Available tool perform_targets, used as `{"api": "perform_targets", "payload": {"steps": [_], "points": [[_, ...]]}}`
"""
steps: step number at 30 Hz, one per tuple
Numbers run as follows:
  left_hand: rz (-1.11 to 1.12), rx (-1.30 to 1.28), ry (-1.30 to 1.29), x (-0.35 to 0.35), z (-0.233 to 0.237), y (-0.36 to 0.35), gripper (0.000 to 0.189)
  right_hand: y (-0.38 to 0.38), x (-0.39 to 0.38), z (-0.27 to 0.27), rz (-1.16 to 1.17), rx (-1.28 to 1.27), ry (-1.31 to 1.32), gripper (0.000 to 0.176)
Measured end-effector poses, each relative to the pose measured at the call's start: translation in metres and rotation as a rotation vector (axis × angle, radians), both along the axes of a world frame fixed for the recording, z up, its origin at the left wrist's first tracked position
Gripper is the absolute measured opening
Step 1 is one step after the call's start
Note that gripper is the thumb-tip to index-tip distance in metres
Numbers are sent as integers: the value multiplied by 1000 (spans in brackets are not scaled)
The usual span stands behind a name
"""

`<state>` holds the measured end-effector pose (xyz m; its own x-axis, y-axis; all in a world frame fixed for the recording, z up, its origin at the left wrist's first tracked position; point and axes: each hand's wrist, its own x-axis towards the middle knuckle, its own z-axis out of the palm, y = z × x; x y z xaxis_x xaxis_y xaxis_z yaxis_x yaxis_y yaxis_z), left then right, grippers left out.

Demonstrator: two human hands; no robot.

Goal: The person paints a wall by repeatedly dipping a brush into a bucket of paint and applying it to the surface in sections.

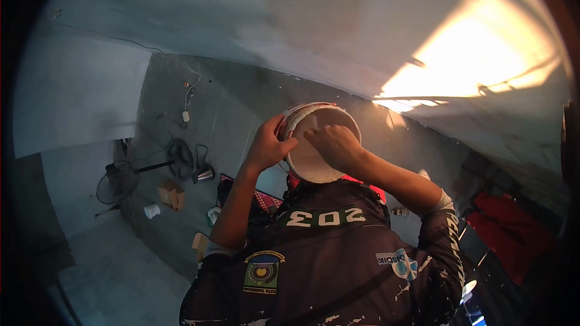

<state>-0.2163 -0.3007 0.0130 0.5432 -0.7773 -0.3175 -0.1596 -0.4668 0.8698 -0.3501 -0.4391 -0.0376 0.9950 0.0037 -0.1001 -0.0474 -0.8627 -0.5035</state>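
A round bucket (323, 172) with a pale, crusted rim and reddish marks on its outer side is held close in front of my chest. My left hand (270, 145) grips the bucket's rim at its left side, thumb over the edge and fingers around the outside. My right hand (335, 145) reaches over the bucket's round opening with its fingers curled closed. A small pale streak shows just beyond those fingertips; what the fingers hold, I cannot tell. A dark shirt (326, 253) with paint-like white spots covers my torso below the bucket.
On the floor at left are a standing fan (118, 184), an open cardboard box (171, 195), a white roll-like object (151, 210) and a metal cup-like object (204, 173). A white power strip (186, 116) lies farther off. Red cloth (510, 235) is at right. Bright sunlight strikes the wall (471, 48).
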Motion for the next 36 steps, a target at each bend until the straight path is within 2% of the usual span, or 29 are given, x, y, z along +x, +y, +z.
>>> {"api": "perform_targets", "payload": {"steps": [1,5,8,10,14,16,17,19,20,22,26,28,32,34,35,36], "points": [[-5,7,-1,-1,2,-1,18,0,2,1,3,8,-109,19],[-15,0,-16,-4,6,-1,21,8,9,-21,-35,-10,-77,23],[-2,18,-18,-5,3,-2,22,8,5,-15,-123,35,49,21],[27,5,-14,-6,2,-1,22,7,3,-17,-86,53,282,20],[9,7,-61,-5,3,2,22,1,-2,-4,-22,86,281,13],[-7,9,-64,-5,1,3,22,11,-6,2,-153,140,14,8],[-11,10,-64,-6,3,2,22,19,-5,-6,-157,141,13,8],[11,-10,-12,-9,10,0,22,38,2,-26,-176,79,-221,7],[6,-9,-19,-10,11,-1,22,41,2,-22,-181,80,-227,7],[-13,-45,-66,-11,13,0,22,45,1,-12,50,47,-2,6],[8,-23,-21,-7,9,4,23,26,-10,-5,67,-16,68,8],[14,-8,-12,-8,9,5,23,12,-15,-4,84,10,210,13],[25,-39,-36,-9,7,4,15,-12,-36,27,-57,104,197,19],[49,-56,-50,-13,9,2,23,-20,-48,41,-192,267,220,23],[45,-63,-49,-13,8,3,23,-25,-55,40,-197,260,219,23],[55,-61,-49,-13,7,3,21,-31,-62,38,-222,411,224,25]]}}
